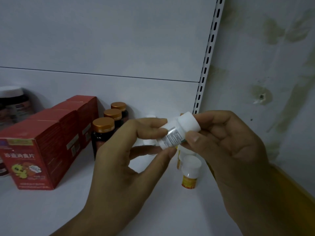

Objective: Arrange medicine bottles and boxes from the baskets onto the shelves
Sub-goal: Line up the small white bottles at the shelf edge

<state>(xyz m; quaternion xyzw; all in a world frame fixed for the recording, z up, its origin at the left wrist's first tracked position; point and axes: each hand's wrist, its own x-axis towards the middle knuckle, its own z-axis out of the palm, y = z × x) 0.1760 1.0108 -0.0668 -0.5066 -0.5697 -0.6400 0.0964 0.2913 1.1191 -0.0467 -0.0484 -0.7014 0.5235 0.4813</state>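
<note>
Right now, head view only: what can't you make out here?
All head view:
Label print on the white bottle, held by the left hand and right hand: too small, blurred, partly under fingers.
The white-capped bottles behind the left hand: mostly hidden, count unclear.
The dark jar far left: cut off by the frame edge.
The baskets: out of frame.
</note>
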